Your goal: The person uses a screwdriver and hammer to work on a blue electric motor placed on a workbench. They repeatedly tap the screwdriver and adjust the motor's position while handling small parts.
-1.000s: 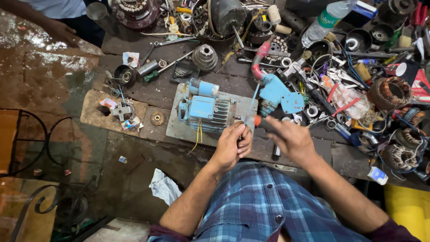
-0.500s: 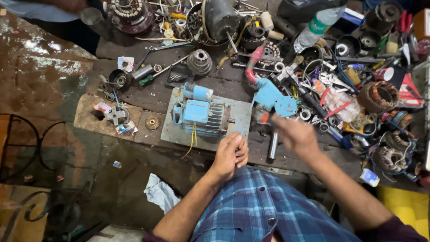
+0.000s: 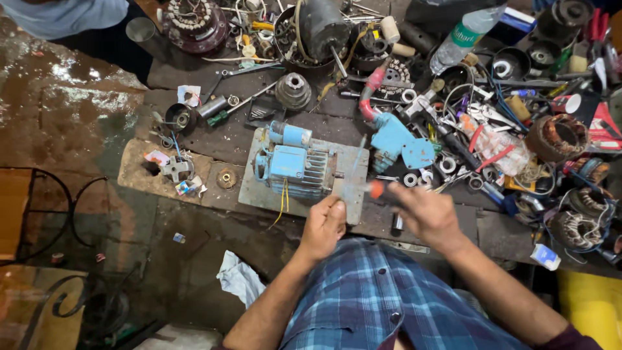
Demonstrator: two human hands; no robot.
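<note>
Left grip (image 3: pixel 324 227): fist closed, contents not discernible, at the motor plate's near edge.
Right grip (image 3: pixel 427 214): wrapped around an orange-handled screwdriver (image 3: pixel 378 188).
Blue electric motor (image 3: pixel 295 170): on the counter (image 3: pixel 214 146), just ahead of both grips.

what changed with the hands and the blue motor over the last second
The right hand, holding an orange-handled tool, drew back from the blue motor toward the table's near edge, then settled just right of the grey base plate. The left hand stayed closed at the plate's near edge. Motor and the parts around it did not move.
</note>
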